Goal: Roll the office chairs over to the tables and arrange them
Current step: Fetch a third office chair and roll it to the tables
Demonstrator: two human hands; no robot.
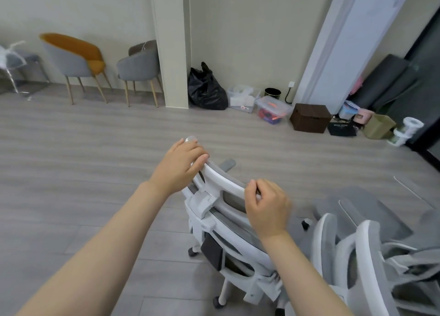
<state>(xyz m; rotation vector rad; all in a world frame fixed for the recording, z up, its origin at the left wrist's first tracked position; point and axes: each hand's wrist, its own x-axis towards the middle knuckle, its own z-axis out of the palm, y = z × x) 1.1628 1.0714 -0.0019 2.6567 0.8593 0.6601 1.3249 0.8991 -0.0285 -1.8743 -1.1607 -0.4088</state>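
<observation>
A white-framed office chair with grey mesh back [228, 234] stood in the near middle of the grey wood-plank floor [95, 137], seen from behind and above, its black casters on the planks. Both hands gripped the curved white headrest bar [226, 180] at its top: the left hand [181, 165] lay over the bar's left end with fingers curled across it, and the right hand [267, 206] had its fingers wrapped round the bar's right end, so the chair hung directly below and between the two grips. Just to the right, at the near right edge, stood more white and grey mesh office chairs [362, 256] packed close together. Along the far wall stood a grey armchair with an orange seat [76, 60] and a plain grey armchair [140, 65] to the left of a pillar, and a black rubbish bag [204, 89], clear plastic bins [271, 108] and a brown woven box [309, 118] to the right.
</observation>
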